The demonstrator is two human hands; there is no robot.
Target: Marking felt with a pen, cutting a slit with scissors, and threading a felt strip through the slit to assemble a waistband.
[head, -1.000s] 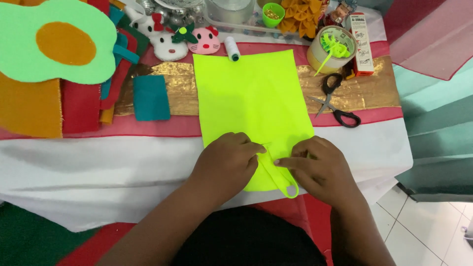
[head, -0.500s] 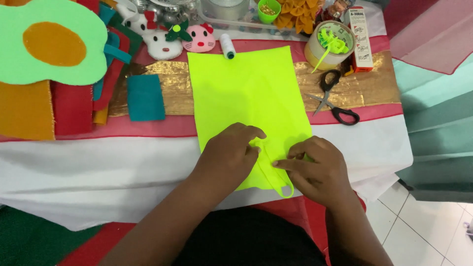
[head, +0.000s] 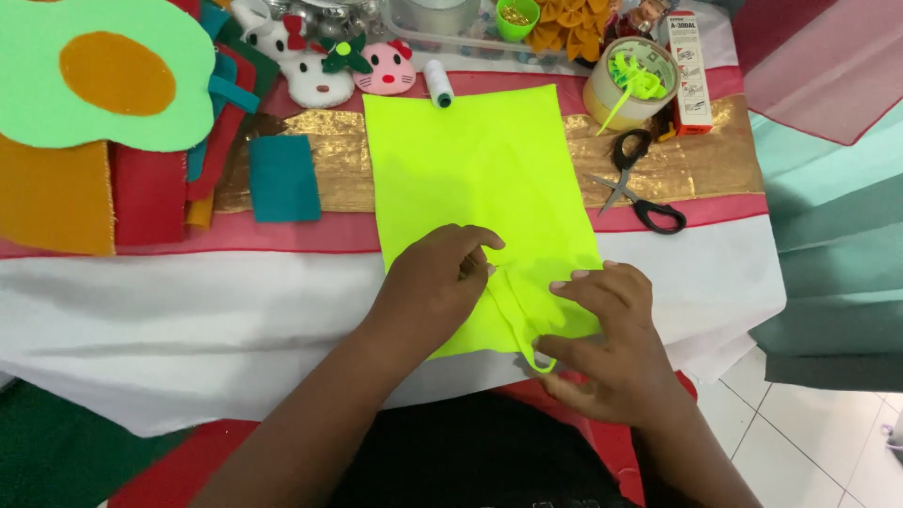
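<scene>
A neon yellow-green felt sheet point(head: 470, 179) lies flat on the table in front of me. My left hand point(head: 435, 282) rests on its lower part, fingertips pressing down the top of a small cut piece of the same felt point(head: 517, 315). My right hand point(head: 607, 339) holds that piece's lower end between thumb and fingers at the sheet's near edge. The piece is a narrow petal-like shape lying on the sheet.
Black-handled scissors point(head: 640, 183) lie right of the sheet on a gold strip. A tub of green strips point(head: 628, 89) and a glue box point(head: 689, 71) stand behind. A thread spool point(head: 437, 83), cat-face felt toys point(head: 386, 68), a teal patch point(head: 282, 177) and stacked felt point(head: 94, 141) sit left.
Both hands shifted slightly on the sheet. My right hand slid down to the small piece's lower end and the piece now lies flatter.
</scene>
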